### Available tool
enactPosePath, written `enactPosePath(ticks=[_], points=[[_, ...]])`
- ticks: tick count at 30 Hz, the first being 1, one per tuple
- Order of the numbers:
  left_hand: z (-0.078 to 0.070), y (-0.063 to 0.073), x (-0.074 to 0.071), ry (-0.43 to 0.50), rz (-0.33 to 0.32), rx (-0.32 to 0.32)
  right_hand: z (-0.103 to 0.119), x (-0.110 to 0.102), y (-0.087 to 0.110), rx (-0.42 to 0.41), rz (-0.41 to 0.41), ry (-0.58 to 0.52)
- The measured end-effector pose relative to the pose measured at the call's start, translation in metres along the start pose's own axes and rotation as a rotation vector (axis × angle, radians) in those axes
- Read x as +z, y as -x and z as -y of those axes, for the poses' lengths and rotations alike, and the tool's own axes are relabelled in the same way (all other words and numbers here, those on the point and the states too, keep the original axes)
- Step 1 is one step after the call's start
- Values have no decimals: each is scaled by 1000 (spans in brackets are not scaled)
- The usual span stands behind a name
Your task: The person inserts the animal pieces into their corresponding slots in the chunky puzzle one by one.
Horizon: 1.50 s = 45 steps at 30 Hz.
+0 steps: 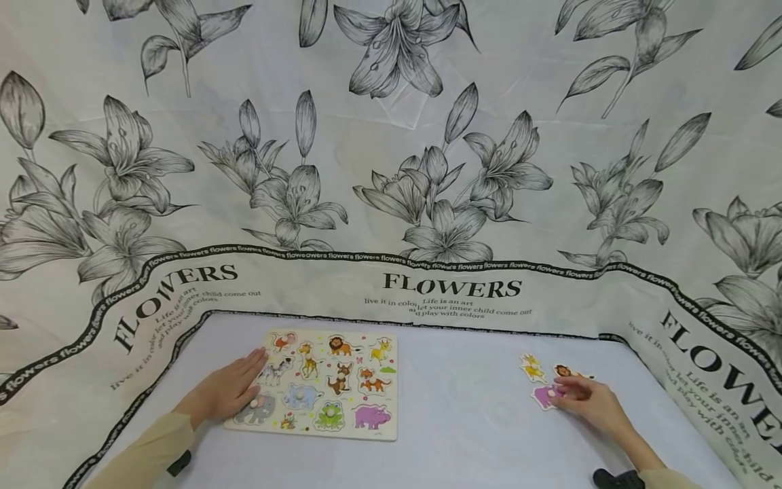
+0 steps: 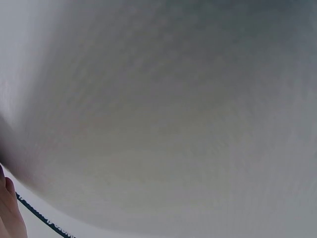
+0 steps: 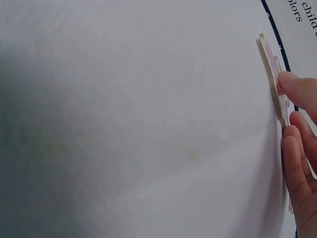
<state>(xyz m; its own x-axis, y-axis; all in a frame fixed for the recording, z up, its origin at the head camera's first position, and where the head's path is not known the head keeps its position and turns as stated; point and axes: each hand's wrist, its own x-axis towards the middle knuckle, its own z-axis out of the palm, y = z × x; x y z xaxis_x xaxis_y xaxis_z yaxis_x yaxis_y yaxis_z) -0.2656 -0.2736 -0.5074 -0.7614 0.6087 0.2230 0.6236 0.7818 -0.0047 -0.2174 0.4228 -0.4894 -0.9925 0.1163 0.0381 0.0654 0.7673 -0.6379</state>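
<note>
My left hand (image 1: pixel 227 388) lies with straight fingers on the left edge of a wooden animal puzzle board (image 1: pixel 392 380). In the left wrist view only a bit of that hand (image 2: pixel 11 208) shows at the lower left. On the board, the elephant (image 1: pixel 259 409) and the frog (image 1: pixel 330 415) have small round knobs. At the right, my right hand (image 1: pixel 595 406) pinches a purple hippo puzzle piece (image 1: pixel 541 396) with thumb and fingertips. In the right wrist view the thumb (image 3: pixel 297 89) presses on the piece (image 3: pixel 269 74), seen nearly edge-on.
Beside the hippo lie a yellow animal piece (image 1: pixel 533 367) and a lion piece (image 1: pixel 565 371), the latter partly hidden by my right hand. White cloth (image 1: pixel 464 401) covers the table. A flower-printed curtain (image 1: pixel 452 292) with a black-lettered border stands around its back and sides.
</note>
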Motion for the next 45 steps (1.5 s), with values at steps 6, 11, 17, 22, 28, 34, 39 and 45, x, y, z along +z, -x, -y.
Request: enactPosePath(ticks=[6,11,17,22,28,34,39,45], points=[[-3,-1,-6,8,75,-42,2,1,-2,-21,23,-11],[-4,-2,-9,12,127,-63,4,0,-3,-19,40,-16],[-2,-1,-3,-5,61,-41,5,0,-4,5,56,5],[4,1,8,-15,-18,-10,5,1,-4,-18,57,39],[3,1,5,-9,-26,-2,6,2,-4,-47,43,84],[2,0,3,-8,0,-19,8,2,-3,-44,29,108],[3,0,3,9,20,-29,10,2,-2,-46,19,112],[3,1,3,19,30,-25,9,2,-2,-35,10,109]])
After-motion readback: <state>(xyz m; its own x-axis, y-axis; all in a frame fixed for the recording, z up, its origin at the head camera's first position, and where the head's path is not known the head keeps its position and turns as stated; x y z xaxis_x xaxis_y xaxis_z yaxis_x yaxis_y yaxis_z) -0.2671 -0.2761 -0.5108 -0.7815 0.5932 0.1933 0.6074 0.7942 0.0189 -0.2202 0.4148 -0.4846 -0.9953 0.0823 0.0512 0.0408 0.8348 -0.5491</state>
